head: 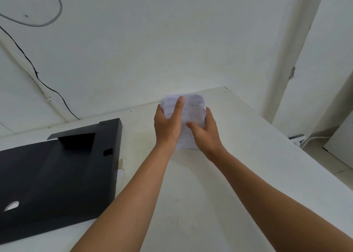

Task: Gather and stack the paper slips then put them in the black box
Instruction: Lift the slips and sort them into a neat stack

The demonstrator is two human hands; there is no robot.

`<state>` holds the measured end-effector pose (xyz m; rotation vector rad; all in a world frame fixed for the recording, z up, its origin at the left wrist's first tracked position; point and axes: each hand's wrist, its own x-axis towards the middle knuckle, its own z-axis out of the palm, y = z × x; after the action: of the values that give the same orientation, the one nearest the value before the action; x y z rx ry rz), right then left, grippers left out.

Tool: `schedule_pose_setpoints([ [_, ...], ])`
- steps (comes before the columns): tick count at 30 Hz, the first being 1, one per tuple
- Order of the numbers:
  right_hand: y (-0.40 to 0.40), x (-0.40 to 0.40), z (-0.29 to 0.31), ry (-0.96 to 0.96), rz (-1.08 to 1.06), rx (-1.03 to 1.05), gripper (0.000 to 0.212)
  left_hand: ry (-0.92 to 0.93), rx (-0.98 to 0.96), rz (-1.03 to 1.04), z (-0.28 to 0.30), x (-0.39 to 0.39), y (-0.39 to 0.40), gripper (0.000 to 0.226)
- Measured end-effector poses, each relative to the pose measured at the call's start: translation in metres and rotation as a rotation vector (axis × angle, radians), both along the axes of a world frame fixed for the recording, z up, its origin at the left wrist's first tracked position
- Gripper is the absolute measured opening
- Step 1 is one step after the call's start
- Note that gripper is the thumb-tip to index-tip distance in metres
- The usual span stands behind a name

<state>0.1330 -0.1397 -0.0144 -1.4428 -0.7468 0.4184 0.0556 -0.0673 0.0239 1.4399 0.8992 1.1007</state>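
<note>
Black box point(57, 175), lying open at the left of the white table point(248, 175), well apart from the stack. Left hand point(168, 123) clasps the left edge of the paper slips point(193, 112), its thumb laid flat across the top sheet; right hand point(206, 133) clasps the right edge, thumb on the face. Both forearms reach forward and converge. To square the stack well, tap its edges level before carrying it leftward to the box.

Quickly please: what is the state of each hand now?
Left hand: closed on the stack of paper slips.
Right hand: closed on the same stack.
</note>
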Motion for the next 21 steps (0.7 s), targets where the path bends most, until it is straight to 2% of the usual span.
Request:
schedule_pose_setpoints([
  [3,0.002,0.004,0.003,-0.003,0.004,0.010,0.044,-0.033,0.021,0.013,-0.004,-0.007,0.005,0.030],
  [5,-0.003,0.008,-0.006,0.040,-0.043,0.001,0.044,0.017,0.009,-0.035,-0.016,-0.014,0.009,0.035],
  [8,-0.006,0.008,-0.018,0.068,-0.065,-0.033,0.030,0.107,0.009,-0.088,-0.039,-0.021,0.010,0.030],
  [14,0.003,0.005,-0.007,-0.045,-0.047,-0.058,0.024,0.139,0.160,-0.014,-0.040,-0.019,0.002,0.023],
  [18,-0.001,0.009,-0.016,-0.112,-0.017,-0.202,0.028,0.297,0.222,-0.109,-0.051,-0.026,0.004,0.021],
  [21,-0.001,0.005,-0.018,-0.106,-0.065,-0.145,0.030,0.312,0.280,-0.141,-0.056,-0.028,0.003,0.021],
])
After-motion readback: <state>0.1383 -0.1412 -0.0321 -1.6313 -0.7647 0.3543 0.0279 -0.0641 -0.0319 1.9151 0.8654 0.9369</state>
